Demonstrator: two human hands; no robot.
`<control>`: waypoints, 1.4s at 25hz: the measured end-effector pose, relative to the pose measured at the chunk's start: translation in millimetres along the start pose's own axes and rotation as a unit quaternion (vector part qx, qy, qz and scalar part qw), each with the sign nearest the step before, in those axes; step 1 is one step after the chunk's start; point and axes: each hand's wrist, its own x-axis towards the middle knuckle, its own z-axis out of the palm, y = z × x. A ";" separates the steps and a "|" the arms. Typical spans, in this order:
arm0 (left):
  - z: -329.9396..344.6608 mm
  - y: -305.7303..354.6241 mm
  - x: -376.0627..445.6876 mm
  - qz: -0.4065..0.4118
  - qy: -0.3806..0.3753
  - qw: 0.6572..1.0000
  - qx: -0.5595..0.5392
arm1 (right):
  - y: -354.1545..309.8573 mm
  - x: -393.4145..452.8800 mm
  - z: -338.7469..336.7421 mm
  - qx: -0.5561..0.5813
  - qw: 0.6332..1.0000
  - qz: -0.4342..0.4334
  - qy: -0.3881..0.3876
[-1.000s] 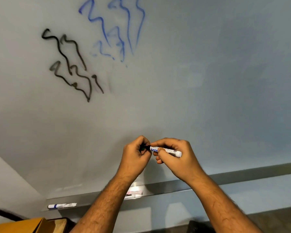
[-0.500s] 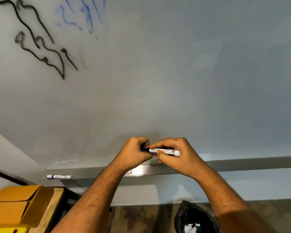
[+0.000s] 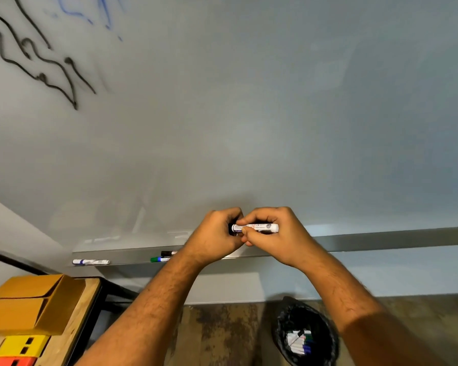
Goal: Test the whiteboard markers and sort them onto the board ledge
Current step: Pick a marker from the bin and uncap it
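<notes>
Marker [image 3: 257, 228] level above ledge [image 3: 381, 240], centre frame; right hand [image 3: 271, 237] pinches barrel, left hand [image 3: 217, 237] clamped on black cap at 9 o'clock; likely capping: push straight along barrel till cap seats

dim, soft light; wide-angle bending at edges

floor [image 3: 222, 336]: mottled brown | wooden table [image 3: 72, 336] (left) | wall [image 3: 8, 233]: pale
</notes>
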 end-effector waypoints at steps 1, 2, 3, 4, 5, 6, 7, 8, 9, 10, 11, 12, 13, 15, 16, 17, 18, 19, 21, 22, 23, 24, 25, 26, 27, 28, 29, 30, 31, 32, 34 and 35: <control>4.7 -1.2 1.9 -0.001 0.004 1.000 0.008 | 0.8 0.2 0.7 0.014 1.000 0.007 0.003; 8.9 -2.5 3.7 0.002 0.000 1.000 0.016 | 1.9 0.8 1.4 0.024 1.000 0.013 0.006; 12.9 -4.5 4.9 0.001 -0.005 1.000 0.025 | 3.8 1.4 0.8 0.032 0.999 0.019 0.005; 16.3 -4.8 5.2 -0.001 -0.005 0.999 0.034 | 7.1 1.5 -1.2 0.046 0.999 0.028 -0.001; 20.2 -4.8 5.2 -0.005 0.001 0.999 0.045 | 12.3 0.5 -4.5 0.070 0.997 0.041 -0.008; 26.6 -4.7 4.7 -0.010 0.010 0.999 0.051 | 19.4 -3.2 -9.0 0.098 0.993 0.058 -0.018; 34.3 -6.5 3.4 -0.018 0.018 0.999 0.047 | 28.0 -8.6 -12.8 0.122 0.989 0.076 -0.024; 43.6 -8.9 1.7 -0.025 0.018 0.999 0.038 | 38.8 -15.5 -15.4 0.139 0.986 0.095 -0.016; 56.0 -13.7 -0.3 -0.037 0.012 0.999 0.022 | 51.4 -23.9 -16.5 0.150 0.982 0.116 0.008; 68.0 -19.6 -3.4 -0.056 0.003 0.998 -0.002 | 64.3 -33.0 -15.6 0.158 0.977 0.139 0.044; 80.0 -28.1 -6.7 -0.086 -0.003 0.996 -0.036 | 78.1 -42.2 -13.6 0.169 0.968 0.164 0.085; 90.7 -35.3 -10.1 -0.124 -0.010 0.990 -0.071 | 92.9 -51.8 -11.6 0.186 0.956 0.190 0.126; 101.1 -42.3 -13.0 -0.163 -0.015 0.981 -0.104 | 107.8 -60.3 -10.1 0.209 0.939 0.219 0.163; 122.0 -51.6 -18.6 -0.238 -0.025 0.955 -0.178 | 136.6 -76.1 -11.7 0.263 0.897 0.275 0.223; 131.0 -53.8 -21.1 -0.277 -0.023 0.937 -0.211 | 150.6 -83.7 -13.9 0.284 0.878 0.297 0.246; 138.9 -56.4 -23.0 -0.312 -0.020 0.920 -0.235 | 164.5 -90.6 -15.6 0.299 0.860 0.317 0.266; 147.6 -59.3 -25.1 -0.340 -0.022 0.907 -0.248 | 178.7 -99.4 -17.9 0.309 0.842 0.339 0.282; 156.0 -63.2 -27.8 -0.358 -0.029 0.899 -0.253 | 192.5 -108.3 -20.1 0.315 0.824 0.362 0.300; 169.7 -68.9 -36.0 -0.377 -0.045 0.889 -0.255 | 218.6 -126.7 -25.1 0.318 0.792 0.402 0.332; 174.8 -70.9 -40.5 -0.387 -0.050 0.883 -0.260 | 230.2 -134.5 -27.6 0.313 0.780 0.418 0.345; 178.8 -73.1 -45.1 -0.399 -0.051 0.877 -0.264 | 239.9 -140.9 -29.2 0.303 0.771 0.432 0.356; 181.6 -74.9 -49.6 -0.408 -0.051 0.872 -0.267 | 248.5 -146.4 -31.0 0.292 0.764 0.446 0.364; 184.0 -76.7 -53.7 -0.416 -0.051 0.868 -0.266 | 255.4 -150.5 -32.4 0.280 0.758 0.459 0.370; 186.2 -78.4 -57.1 -0.424 -0.053 0.865 -0.263 | 262.0 -154.1 -33.9 0.269 0.753 0.470 0.373; 187.9 -80.3 -59.6 -0.430 -0.055 0.863 -0.261 | 269.0 -156.5 -34.6 0.260 0.750 0.479 0.375; 188.6 -81.5 -61.1 -0.433 -0.056 0.861 -0.260 | 275.3 -158.3 -34.9 0.252 0.749 0.486 0.373; 188.3 -82.5 -61.4 -0.435 -0.056 0.860 -0.260 | 281.0 -158.5 -34.6 0.246 0.749 0.492 0.369; 187.6 -82.9 -60.6 -0.436 -0.057 0.860 -0.260 | 284.0 -157.0 -33.7 0.247 0.751 0.495 0.362; 186.4 -83.5 -59.6 -0.435 -0.060 0.861 -0.257 | 287.2 -154.9 -32.5 0.248 0.754 0.496 0.352; 185.1 -83.3 -58.1 -0.431 -0.067 0.864 -0.251 | 289.6 -151.9 -30.7 0.248 0.758 0.497 0.343; 182.9 -81.2 -55.8 -0.419 -0.086 0.873 -0.234 | 289.1 -144.3 -27.1 0.243 0.759 0.505 0.332; 182.8 -80.5 -55.0 -0.415 -0.094 0.876 -0.226 | 287.6 -139.9 -26.1 0.237 0.755 0.511 0.337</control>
